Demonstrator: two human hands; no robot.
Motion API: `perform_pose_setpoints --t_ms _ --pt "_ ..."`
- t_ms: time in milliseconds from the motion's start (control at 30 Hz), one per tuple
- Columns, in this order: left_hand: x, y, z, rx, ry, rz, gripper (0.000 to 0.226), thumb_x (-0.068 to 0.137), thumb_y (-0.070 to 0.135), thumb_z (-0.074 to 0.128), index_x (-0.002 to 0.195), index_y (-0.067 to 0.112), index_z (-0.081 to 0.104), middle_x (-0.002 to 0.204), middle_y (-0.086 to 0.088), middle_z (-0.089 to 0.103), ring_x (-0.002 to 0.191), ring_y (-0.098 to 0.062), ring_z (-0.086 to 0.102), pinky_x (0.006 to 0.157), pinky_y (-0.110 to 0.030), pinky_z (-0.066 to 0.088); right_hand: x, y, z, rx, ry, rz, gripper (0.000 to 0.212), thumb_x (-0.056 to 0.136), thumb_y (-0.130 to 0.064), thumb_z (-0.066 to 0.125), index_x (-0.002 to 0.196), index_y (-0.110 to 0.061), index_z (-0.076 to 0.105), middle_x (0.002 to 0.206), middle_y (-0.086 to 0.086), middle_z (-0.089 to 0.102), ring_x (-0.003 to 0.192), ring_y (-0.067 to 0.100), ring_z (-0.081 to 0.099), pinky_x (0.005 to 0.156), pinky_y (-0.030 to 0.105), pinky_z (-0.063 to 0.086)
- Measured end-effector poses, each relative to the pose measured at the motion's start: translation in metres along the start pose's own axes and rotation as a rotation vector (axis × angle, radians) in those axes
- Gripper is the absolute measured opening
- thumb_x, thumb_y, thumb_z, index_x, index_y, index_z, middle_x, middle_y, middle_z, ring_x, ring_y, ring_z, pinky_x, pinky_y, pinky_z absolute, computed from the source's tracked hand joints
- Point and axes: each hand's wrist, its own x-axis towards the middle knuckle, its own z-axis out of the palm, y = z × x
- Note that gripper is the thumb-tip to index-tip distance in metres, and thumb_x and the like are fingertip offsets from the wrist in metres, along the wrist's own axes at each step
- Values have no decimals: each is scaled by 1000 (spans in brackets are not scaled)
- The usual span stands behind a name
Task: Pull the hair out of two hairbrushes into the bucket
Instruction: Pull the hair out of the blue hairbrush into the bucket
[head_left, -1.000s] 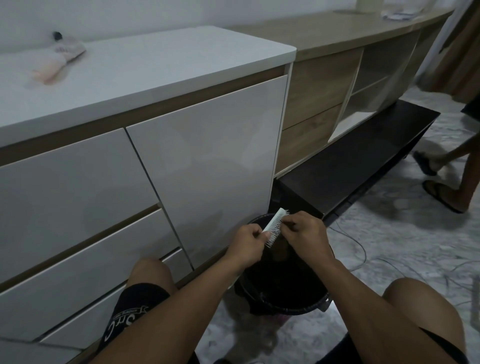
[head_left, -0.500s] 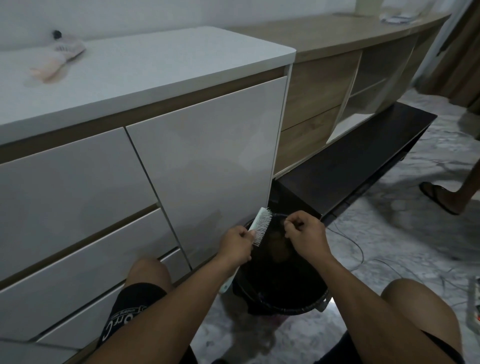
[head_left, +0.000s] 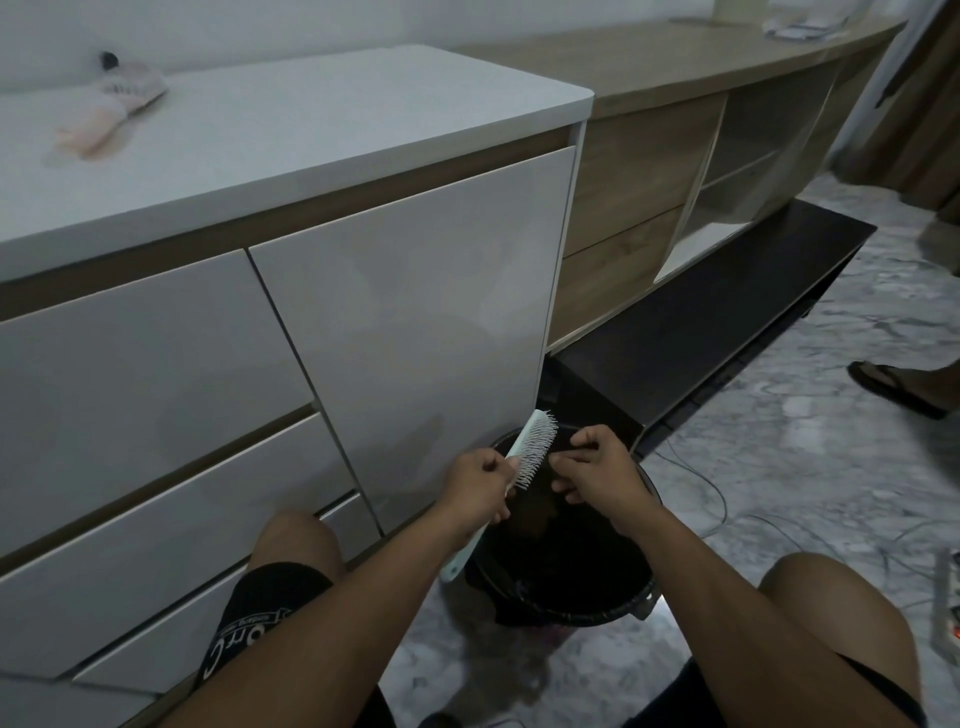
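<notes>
- Holding the mint hairbrush (head_left: 530, 457) over the black bucket (head_left: 618, 597), at the rim's 10 o'clock, head up, bristles facing 3 o'clock toward the right hand (head_left: 597, 478).
- Left hand (head_left: 478, 493) grip: clenched round the brush at the neck, just below the head; the handle end sticks out below the fist.
- Right hand grip: fingers curled, thumb and fingertips pinched together just beside the bristles. Probably hair in the pinch, but the strands are too fine to see.
- Handling, my read: brush is light, rigid plastic; pins flex and can snag. Hold the neck or handle, not the pin face.
- Hair: near weightless, tangles, clings to fingers. Pinch low at the pin roots and pull along the pins, straight off the tips.
- Drop low inside the bucket; loose tufts may drift.
- Count: two brushes. One in hand; one pink hairbrush (head_left: 111, 111) on the white surface (head_left: 311, 130), 10 o'clock from the bucket, well apart. One bucket.
- Outward: marble floor (head_left: 779, 467), loose cables, another person's sandalled foot (head_left: 898, 387) at 2 o'clock.
</notes>
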Motion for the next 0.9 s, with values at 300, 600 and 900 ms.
perform_pose_setpoints --t_ms 300,600,900 --pt "-1 10 1 10 19 24 26 93 29 57 75 10 60 64 -6 61 35 -11 53 39 -21 41 3 15 -1 -329 -225 70 25 80 -11 74 100 -17 62 92 5 74 67 14 73 57 27 57" --pt "-10 9 0 52 -66 33 25 91 31 59 69 19 62 51 -2 59 33 -9 53 36 -19 40 4 12 1 -245 23 -74 76 73 -6 79 136 -20 39 123 -12 48 111 14 56 83 32 53" --pt "-6 11 -5 78 85 65 30 91 31 59 63 20 58 48 3 54 36 -13 53 44 -22 42 4 12 4 -187 -83 -13 22 97 -9 51 92 -12 72 68 3 62 58 11 57 55 24 50"
